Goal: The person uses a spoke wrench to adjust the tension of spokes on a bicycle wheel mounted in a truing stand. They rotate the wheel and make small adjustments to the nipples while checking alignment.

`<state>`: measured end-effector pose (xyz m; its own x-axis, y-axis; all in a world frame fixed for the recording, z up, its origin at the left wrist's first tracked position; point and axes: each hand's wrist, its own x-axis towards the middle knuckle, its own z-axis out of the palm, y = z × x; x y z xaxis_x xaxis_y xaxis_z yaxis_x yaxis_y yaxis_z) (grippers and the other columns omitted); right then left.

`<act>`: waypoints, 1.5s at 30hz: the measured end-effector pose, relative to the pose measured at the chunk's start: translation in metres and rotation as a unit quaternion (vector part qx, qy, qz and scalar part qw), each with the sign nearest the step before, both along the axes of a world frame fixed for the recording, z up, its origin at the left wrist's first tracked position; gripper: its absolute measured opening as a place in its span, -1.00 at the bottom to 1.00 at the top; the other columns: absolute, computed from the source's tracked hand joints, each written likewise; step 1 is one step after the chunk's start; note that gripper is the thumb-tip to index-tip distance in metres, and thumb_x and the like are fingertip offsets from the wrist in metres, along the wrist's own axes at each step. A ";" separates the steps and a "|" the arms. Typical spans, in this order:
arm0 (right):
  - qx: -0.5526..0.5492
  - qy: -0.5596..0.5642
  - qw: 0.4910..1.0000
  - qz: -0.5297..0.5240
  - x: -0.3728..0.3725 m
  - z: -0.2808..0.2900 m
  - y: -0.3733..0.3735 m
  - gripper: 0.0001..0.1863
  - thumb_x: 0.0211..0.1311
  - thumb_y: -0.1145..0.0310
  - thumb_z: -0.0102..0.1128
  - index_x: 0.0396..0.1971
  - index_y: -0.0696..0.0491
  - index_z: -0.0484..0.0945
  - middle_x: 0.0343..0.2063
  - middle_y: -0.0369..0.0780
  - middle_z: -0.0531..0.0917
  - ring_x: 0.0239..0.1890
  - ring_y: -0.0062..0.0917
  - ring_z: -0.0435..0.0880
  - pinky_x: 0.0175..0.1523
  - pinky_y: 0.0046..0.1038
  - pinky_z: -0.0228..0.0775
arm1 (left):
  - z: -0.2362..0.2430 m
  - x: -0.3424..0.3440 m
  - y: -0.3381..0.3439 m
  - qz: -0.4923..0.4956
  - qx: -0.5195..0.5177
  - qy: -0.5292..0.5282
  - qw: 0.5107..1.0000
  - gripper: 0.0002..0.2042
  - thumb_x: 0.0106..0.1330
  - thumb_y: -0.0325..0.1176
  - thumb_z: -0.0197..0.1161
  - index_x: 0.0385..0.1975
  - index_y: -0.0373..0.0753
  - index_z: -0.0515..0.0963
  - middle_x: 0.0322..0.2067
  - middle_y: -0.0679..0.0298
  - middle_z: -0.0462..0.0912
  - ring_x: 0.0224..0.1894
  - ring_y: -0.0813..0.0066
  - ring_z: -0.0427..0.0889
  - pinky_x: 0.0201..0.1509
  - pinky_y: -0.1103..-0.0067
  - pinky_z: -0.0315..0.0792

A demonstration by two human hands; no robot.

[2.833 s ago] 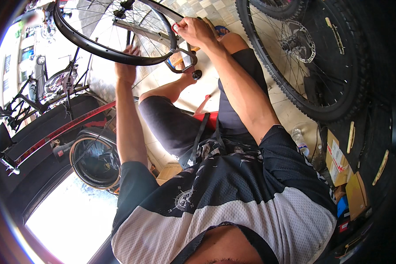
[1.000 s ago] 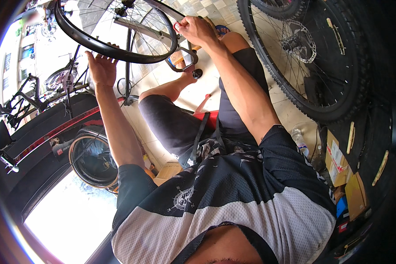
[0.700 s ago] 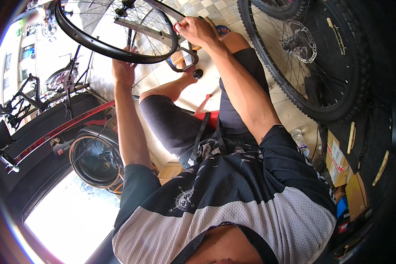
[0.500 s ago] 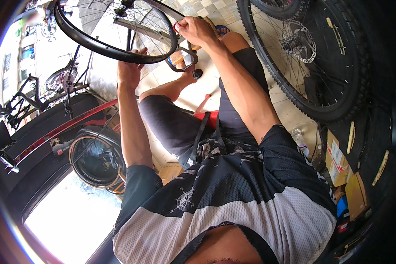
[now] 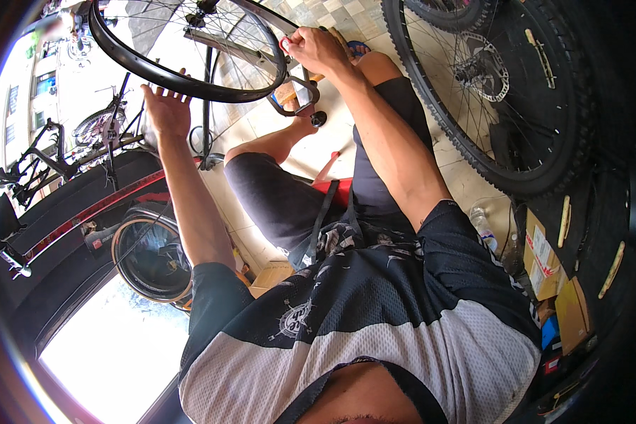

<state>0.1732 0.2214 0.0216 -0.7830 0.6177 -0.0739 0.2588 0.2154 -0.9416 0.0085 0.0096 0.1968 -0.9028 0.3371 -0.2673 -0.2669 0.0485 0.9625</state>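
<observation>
A bare black bicycle wheel rim (image 5: pixel 206 91), laced with thin spokes and without a tyre, is mounted in a metal truing stand (image 5: pixel 305 97) in front of me. My left hand (image 5: pixel 167 111) is at the rim's near left side, palm up, fingers spread and holding nothing. Its fingertips reach the rim's edge; whether they touch it I cannot tell. At the rim's right side, my right hand (image 5: pixel 316 52) pinches a small round red spoke wrench (image 5: pixel 285 43) against the spoke area. The wrench is mostly hidden by the fingers.
To the right stands a large wheel with a knobby tyre (image 5: pixel 445 134) and a disc rotor (image 5: pixel 489 67). A red bike frame tube (image 5: pixel 95 215) and a tan-walled tyre (image 5: pixel 131 225) lie to the left. Cardboard boxes (image 5: pixel 542 258) and a plastic bottle (image 5: pixel 480 220) sit at lower right.
My left hand has moved left and slightly down along the rim, its fingers now spread. My right hand stays in place with the red spoke wrench.
</observation>
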 end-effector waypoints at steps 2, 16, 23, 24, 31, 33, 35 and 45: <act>-0.004 0.000 1.000 0.000 0.000 -0.001 0.000 -0.66 0.25 0.15 0.29 -0.28 0.18 0.68 -0.38 -0.10 0.77 -0.32 -0.35 0.76 -0.17 -0.37 0.54 | -0.022 0.002 -0.005 -0.008 -0.038 -0.027 0.999 -0.29 0.52 0.19 -0.21 0.33 -0.38 0.20 0.27 -0.23 0.38 0.33 -0.02 0.36 0.45 0.12 0.15; 0.014 -0.004 1.000 0.003 0.001 0.000 0.000 -0.67 0.22 0.17 0.27 -0.23 0.16 0.68 -0.35 -0.11 0.77 -0.31 -0.34 0.76 -0.17 -0.37 0.55 | 0.004 -0.016 -0.005 -0.093 0.048 -0.033 0.994 -0.30 0.52 0.25 -0.27 -0.08 -0.36 0.55 0.14 -0.22 0.53 0.29 -0.09 0.44 0.43 0.11 0.18; 0.024 -0.008 1.000 -0.003 0.001 0.001 0.000 -0.66 0.23 0.15 0.28 -0.24 0.15 0.68 -0.35 -0.12 0.77 -0.32 -0.35 0.76 -0.18 -0.36 0.55 | -0.005 -0.003 -0.001 -0.020 0.000 -0.014 1.000 -0.21 0.48 0.33 -0.26 0.31 -0.37 0.25 0.26 -0.25 0.40 0.36 -0.08 0.36 0.47 0.11 0.12; 0.017 -0.007 1.000 -0.001 0.000 0.000 0.000 -0.66 0.23 0.15 0.28 -0.25 0.15 0.68 -0.35 -0.12 0.77 -0.33 -0.35 0.76 -0.18 -0.36 0.55 | -0.017 0.001 -0.004 -0.018 -0.010 -0.034 0.999 -0.24 0.49 0.30 -0.24 0.29 -0.37 0.29 0.22 -0.23 0.45 0.33 -0.03 0.39 0.45 0.12 0.15; -0.005 -0.013 1.000 -0.013 0.000 0.000 -0.002 -0.67 0.22 0.17 0.30 -0.27 0.17 0.67 -0.36 -0.10 0.76 -0.34 -0.36 0.75 -0.18 -0.36 0.55 | -0.057 0.012 -0.015 -0.113 -0.044 -0.112 0.986 -0.42 0.49 0.13 -0.13 0.00 -0.32 0.54 0.06 -0.17 0.61 0.16 0.05 0.56 0.33 0.22 0.28; -0.011 -0.012 1.000 -0.003 0.001 0.003 -0.001 -0.67 0.21 0.17 0.30 -0.26 0.17 0.67 -0.36 -0.10 0.77 -0.33 -0.35 0.75 -0.16 -0.36 0.55 | -0.041 0.007 -0.010 -0.116 -0.025 -0.092 0.989 -0.39 0.50 0.14 -0.17 0.09 -0.37 0.44 0.14 -0.23 0.52 0.21 0.00 0.52 0.38 0.18 0.23; -0.013 -0.012 1.000 0.000 0.001 0.005 -0.001 -0.67 0.21 0.18 0.29 -0.25 0.17 0.67 -0.35 -0.10 0.77 -0.31 -0.34 0.76 -0.15 -0.35 0.55 | -0.019 0.003 -0.003 -0.094 -0.026 -0.048 0.994 -0.32 0.51 0.20 -0.25 0.16 -0.40 0.37 0.18 -0.25 0.48 0.27 -0.05 0.47 0.43 0.14 0.16; 0.002 -0.004 1.000 -0.006 0.001 0.003 -0.001 -0.66 0.22 0.15 0.28 -0.24 0.16 0.68 -0.34 -0.10 0.77 -0.29 -0.32 0.77 -0.14 -0.35 0.56 | -0.018 -0.006 -0.005 -0.013 -0.019 -0.031 0.999 -0.30 0.51 0.24 -0.19 0.27 -0.34 0.28 0.18 -0.22 0.48 0.25 0.00 0.45 0.40 0.13 0.22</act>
